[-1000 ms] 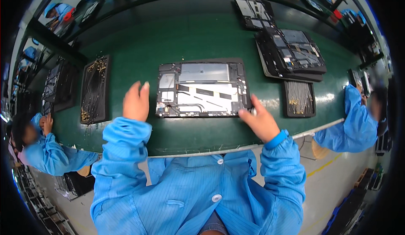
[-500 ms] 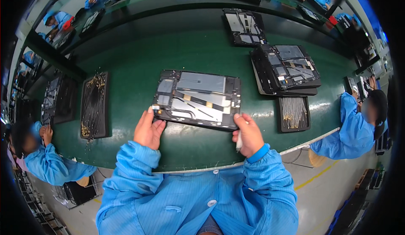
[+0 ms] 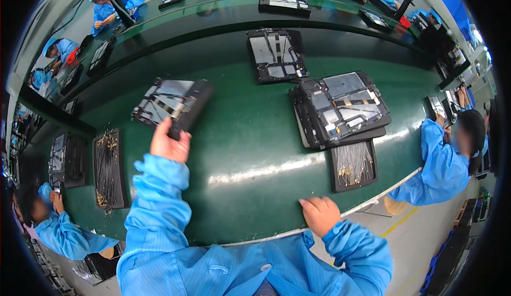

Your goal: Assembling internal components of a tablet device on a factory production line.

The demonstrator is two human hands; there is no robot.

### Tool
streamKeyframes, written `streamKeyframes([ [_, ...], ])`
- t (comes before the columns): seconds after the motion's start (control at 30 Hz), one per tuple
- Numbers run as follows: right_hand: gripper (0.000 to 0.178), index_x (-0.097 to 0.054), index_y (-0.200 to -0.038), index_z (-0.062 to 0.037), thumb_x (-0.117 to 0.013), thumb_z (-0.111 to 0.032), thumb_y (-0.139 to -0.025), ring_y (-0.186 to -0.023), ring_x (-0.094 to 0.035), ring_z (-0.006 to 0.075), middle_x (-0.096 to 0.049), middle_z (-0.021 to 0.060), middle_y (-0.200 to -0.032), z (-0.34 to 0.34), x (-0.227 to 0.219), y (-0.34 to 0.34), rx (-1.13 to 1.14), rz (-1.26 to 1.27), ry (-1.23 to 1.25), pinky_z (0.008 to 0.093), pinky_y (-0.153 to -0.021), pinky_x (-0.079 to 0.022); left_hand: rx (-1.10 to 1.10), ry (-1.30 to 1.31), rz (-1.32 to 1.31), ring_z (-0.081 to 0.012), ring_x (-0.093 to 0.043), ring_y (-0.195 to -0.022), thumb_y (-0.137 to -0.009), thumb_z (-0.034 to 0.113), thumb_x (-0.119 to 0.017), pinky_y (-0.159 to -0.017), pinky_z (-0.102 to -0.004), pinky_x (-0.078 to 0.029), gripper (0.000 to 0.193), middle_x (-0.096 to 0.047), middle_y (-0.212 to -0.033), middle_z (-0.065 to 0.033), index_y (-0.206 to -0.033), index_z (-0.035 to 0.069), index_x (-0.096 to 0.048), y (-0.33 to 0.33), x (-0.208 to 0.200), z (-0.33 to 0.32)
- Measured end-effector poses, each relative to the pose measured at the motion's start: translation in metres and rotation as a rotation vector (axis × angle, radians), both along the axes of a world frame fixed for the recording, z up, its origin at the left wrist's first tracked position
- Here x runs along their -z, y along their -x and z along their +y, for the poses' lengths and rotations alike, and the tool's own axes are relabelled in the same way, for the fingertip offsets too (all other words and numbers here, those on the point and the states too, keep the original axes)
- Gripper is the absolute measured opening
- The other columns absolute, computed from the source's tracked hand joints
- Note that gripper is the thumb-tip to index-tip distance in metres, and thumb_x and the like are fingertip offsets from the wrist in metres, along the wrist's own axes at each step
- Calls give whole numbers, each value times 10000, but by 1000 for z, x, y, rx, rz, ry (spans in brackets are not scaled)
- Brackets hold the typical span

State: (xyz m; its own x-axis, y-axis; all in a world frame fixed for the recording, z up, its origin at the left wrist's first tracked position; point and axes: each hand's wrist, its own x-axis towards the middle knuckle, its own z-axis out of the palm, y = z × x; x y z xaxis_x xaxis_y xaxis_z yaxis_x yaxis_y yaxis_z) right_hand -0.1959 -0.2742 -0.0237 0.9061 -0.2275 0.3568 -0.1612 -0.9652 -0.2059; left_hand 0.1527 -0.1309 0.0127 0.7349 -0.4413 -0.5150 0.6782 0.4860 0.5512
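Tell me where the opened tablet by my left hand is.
In the head view, the opened tablet is left of centre, its near side at your left hand, beyond and to the right of the left cable tray.

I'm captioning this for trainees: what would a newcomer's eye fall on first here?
Probably the flat rectangular black-and-silver device in the bare left hand, over the left part of the green table. Next, the stack of black-and-silver devices at right, just beyond a shallow black tray of thin grey cables with gold-coloured ends.
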Motion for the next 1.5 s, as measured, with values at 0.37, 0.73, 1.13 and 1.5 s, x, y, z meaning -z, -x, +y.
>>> streamKeyframes([
  [0.37,240,-572,-830,-124,-596,-103,-592,-557,-488,171,-531,22,-748,-6,3,10,73,6,-53,275,-498,-414,218,55,64,-355,-51,-1216,-688,527,-520,-969,-472,-160,963,33,-1334,-157,-1267,81,108,1,34,-160],
  [0.73,359,-541,-994,-136,-524,-135,-635,-634,-480,169,-514,24,-877,-15,-3,12,10,87,-194,254,-554,-418,46,79,88,-177,-491,-820,-770,314,-532,-662,-307,-412,303,-538,-919,-25,-981,100,-495,-15,61,-256],
  [1.13,344,-531,-991,-146,-522,-146,-647,-645,-467,158,-498,5,-876,-13,1,18,58,30,-182,237,-561,-409,101,-10,-234,-175,-511,-810,-741,128,-537,-677,-291,-412,187,-534,-887,-74,-896,33,-497,-48,55,-199],
  [1.5,284,-575,-875,-163,-592,-132,-593,-556,-467,163,-513,-3,-767,-5,7,19,176,-101,-54,265,-493,-408,422,-138,-824,-165,-475,-933,-767,120,-466,-830,-273,-357,370,-487,-1041,-89,-1103,-21,-402,45,-75,18],
])
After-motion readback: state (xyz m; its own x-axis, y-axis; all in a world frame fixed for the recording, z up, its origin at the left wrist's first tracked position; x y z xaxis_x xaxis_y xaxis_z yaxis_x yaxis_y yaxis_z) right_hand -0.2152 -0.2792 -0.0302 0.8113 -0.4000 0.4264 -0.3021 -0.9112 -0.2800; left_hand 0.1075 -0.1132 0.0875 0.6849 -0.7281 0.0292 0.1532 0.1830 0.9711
